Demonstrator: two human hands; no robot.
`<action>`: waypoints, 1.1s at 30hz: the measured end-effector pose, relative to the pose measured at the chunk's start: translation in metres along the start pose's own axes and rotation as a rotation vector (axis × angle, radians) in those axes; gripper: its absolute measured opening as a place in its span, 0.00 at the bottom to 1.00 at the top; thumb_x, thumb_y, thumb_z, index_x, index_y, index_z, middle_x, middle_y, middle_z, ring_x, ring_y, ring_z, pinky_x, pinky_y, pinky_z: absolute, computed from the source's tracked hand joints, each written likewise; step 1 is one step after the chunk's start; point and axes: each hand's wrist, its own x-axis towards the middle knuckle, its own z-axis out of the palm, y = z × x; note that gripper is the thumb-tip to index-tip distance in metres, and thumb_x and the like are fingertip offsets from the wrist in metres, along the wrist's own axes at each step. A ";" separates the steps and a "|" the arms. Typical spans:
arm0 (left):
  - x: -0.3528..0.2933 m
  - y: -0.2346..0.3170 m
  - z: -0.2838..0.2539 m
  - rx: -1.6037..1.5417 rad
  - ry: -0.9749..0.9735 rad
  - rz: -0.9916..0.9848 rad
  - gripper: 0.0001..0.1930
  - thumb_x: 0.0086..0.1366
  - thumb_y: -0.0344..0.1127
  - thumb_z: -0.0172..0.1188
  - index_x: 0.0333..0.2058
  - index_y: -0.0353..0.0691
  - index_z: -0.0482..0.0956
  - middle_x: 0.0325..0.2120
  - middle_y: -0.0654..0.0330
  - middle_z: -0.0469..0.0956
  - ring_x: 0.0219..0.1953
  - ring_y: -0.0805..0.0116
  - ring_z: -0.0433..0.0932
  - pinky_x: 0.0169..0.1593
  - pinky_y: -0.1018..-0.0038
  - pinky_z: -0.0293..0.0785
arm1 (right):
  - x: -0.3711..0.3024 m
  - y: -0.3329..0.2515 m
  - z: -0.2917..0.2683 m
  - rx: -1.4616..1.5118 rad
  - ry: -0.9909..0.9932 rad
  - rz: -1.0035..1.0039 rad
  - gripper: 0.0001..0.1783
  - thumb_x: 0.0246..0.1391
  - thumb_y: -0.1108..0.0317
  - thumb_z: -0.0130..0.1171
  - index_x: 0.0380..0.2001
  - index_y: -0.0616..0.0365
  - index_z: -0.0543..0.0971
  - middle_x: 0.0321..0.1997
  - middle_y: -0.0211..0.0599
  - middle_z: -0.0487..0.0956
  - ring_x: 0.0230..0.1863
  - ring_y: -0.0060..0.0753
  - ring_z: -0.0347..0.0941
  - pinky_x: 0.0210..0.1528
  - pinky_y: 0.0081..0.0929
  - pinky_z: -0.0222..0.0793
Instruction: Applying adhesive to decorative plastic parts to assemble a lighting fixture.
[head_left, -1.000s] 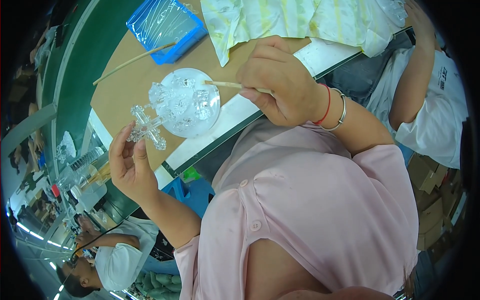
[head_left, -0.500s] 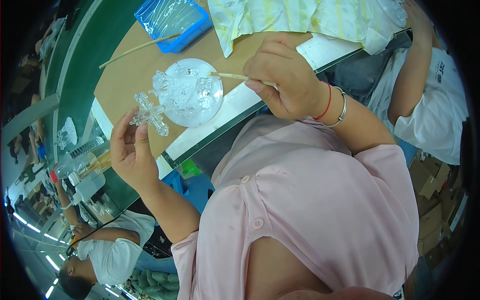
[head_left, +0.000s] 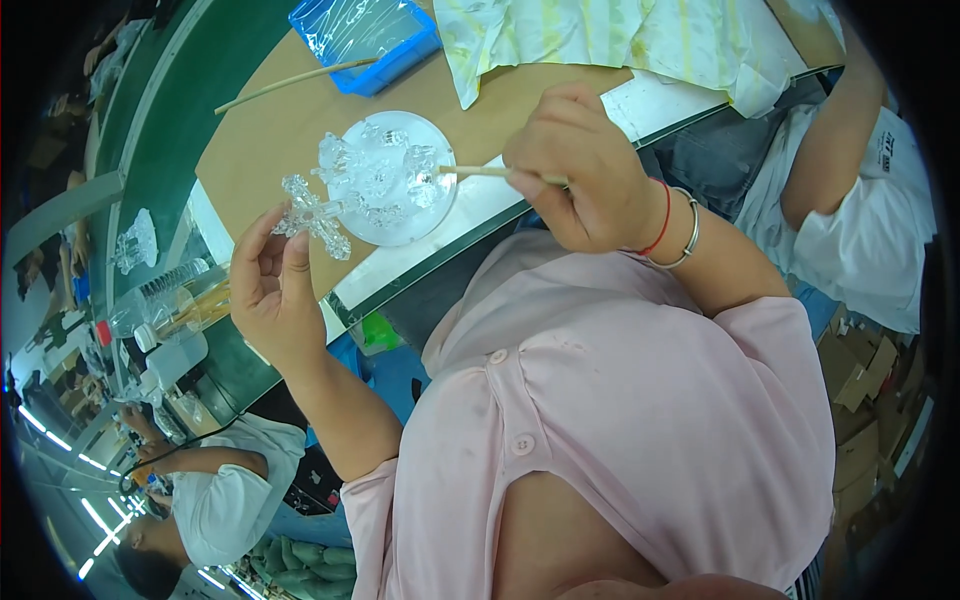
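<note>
My left hand [head_left: 275,285] pinches a clear, cross-shaped ornament [head_left: 312,217] between thumb and fingers, at the left side of a round white plate [head_left: 400,236]. Several clear, faceted pieces [head_left: 372,180] lie on that plate. Part of the ornament overlaps them in view. In my right hand [head_left: 580,165] is a thin wooden stick [head_left: 478,171], held between thumb and fingers. Its tip meets a clear piece [head_left: 420,163] at the plate's right side; whether it is stuck to it I cannot tell.
Beyond the plate stands a blue tray [head_left: 385,75] with clear film, and another wooden stick [head_left: 290,88] leans on it. A yellow-white cloth [head_left: 600,35] covers the far right. Bottles [head_left: 165,295] stand at left. Co-workers sit left [head_left: 235,510] and right [head_left: 860,200].
My right hand has brought the stick's tip nearer me, from the plate's upper right onto the clear piece. The ornament in my left hand has moved slightly right and away. The view has shifted a little.
</note>
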 end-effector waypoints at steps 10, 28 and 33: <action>-0.009 0.000 0.006 0.058 0.094 0.020 0.12 0.55 0.24 0.64 0.39 0.35 0.79 0.34 0.61 0.77 0.31 0.76 0.75 0.38 0.82 0.71 | 0.004 0.008 -0.001 -0.035 0.068 0.040 0.04 0.53 0.75 0.54 0.32 0.57 0.70 0.27 0.33 0.76 0.26 0.33 0.66 0.40 0.31 0.60; -0.014 0.010 0.016 0.142 0.097 0.084 0.13 0.52 0.25 0.67 0.38 0.34 0.78 0.34 0.56 0.77 0.31 0.70 0.78 0.37 0.78 0.76 | 0.007 0.009 0.004 -0.136 0.092 0.042 0.05 0.52 0.78 0.53 0.32 0.58 0.70 0.25 0.32 0.75 0.23 0.31 0.64 0.37 0.30 0.58; -0.013 0.010 0.015 0.163 0.105 0.090 0.13 0.51 0.25 0.67 0.38 0.35 0.78 0.33 0.57 0.78 0.30 0.70 0.78 0.36 0.78 0.75 | 0.009 0.006 0.003 -0.116 0.091 0.048 0.05 0.53 0.79 0.52 0.33 0.59 0.70 0.25 0.33 0.75 0.23 0.31 0.64 0.37 0.30 0.58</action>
